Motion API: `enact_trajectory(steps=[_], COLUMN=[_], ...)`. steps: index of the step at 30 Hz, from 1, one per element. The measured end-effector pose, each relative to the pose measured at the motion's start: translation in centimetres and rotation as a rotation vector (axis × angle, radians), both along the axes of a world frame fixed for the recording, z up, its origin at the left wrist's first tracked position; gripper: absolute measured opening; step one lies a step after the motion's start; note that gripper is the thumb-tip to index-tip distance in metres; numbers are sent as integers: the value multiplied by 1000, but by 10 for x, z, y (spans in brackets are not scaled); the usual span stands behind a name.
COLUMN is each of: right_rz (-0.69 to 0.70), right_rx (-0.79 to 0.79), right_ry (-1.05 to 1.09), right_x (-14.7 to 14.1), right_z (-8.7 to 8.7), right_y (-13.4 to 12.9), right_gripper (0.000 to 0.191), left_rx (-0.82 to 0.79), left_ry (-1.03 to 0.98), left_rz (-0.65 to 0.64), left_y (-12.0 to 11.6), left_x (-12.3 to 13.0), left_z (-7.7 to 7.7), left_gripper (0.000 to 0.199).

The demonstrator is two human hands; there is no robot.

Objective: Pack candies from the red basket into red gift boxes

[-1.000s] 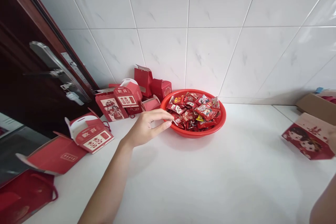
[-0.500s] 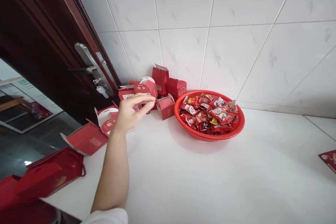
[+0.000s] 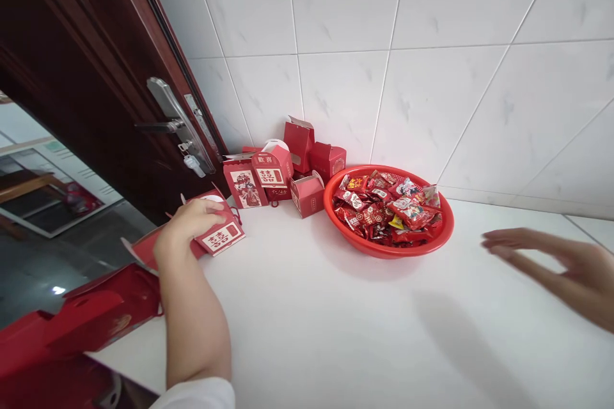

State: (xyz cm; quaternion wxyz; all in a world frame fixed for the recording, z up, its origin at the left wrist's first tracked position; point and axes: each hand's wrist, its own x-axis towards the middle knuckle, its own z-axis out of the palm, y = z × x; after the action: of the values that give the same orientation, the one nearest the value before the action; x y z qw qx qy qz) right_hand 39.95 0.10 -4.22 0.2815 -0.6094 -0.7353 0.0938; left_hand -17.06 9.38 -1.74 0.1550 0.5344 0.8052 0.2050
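Observation:
My left hand (image 3: pixel 189 225) reaches down over a red paper gift box (image 3: pixel 221 238) with a white double-happiness label. Its fingers are bent at the box's top, and the hand covers part of it. My right hand (image 3: pixel 570 265), blurred at the fingertips, hovers over the white counter (image 3: pixel 364 326) at the right. Thumb and fingers are apart with nothing between them. Between the hands stands a red plastic basket (image 3: pixel 384 250) filled with red-wrapped snacks (image 3: pixel 384 208).
More red boxes (image 3: pixel 272 169) cluster against the tiled wall (image 3: pixel 345 102). A small open box (image 3: pixel 307 195) sits beside the basket. Larger open red boxes (image 3: pixel 103 313) line the left edge, near a dark door (image 3: pixel 91 45) with a handle and keys.
My left hand has moved left and down from in front of the clustered boxes to the labelled box. My right hand has come into view from the right. The view has shifted slightly.

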Motion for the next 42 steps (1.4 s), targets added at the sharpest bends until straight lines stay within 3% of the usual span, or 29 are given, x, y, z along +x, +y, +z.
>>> enact_trajectory(steps=[3, 5, 12, 17, 22, 25, 29, 34, 42], right_rz=[201, 300, 478, 565, 670, 679, 637, 702, 770], right_rx=[-173, -186, -255, -216, -129, -75, -125, -125, -199], right_ry=[42, 22, -5, 56, 169, 111, -52, -50, 29], right_x=[-52, -72, -98, -124, -148, -154, -157, -154, -130], right_z=[-2, -6, -22, -29, -37, -38, -38, -37, -23], right_y=[6, 6, 5, 1, -5, -9, -13, -14, -12], right_gripper=[38, 36, 33, 27, 25, 34, 44, 28, 19], left_rx=[-83, -116, -112, -20, 26, 24, -14, -86, -60], left_ry=[-74, -102, -38, 39, 66, 88, 137, 90, 112], left_rz=[-38, -137, -848, -1223, -1495, -1563, -1596, -1509, -1327], left_y=[9, 11, -9, -35, -57, -65, -69, -65, -53], left_x=[3, 10, 59, 115, 158, 170, 174, 169, 172], left_z=[-5, -5, 9, 16, 7, -1, -7, -4, -5], left_gripper=[22, 23, 22, 30, 40, 39, 37, 20, 28])
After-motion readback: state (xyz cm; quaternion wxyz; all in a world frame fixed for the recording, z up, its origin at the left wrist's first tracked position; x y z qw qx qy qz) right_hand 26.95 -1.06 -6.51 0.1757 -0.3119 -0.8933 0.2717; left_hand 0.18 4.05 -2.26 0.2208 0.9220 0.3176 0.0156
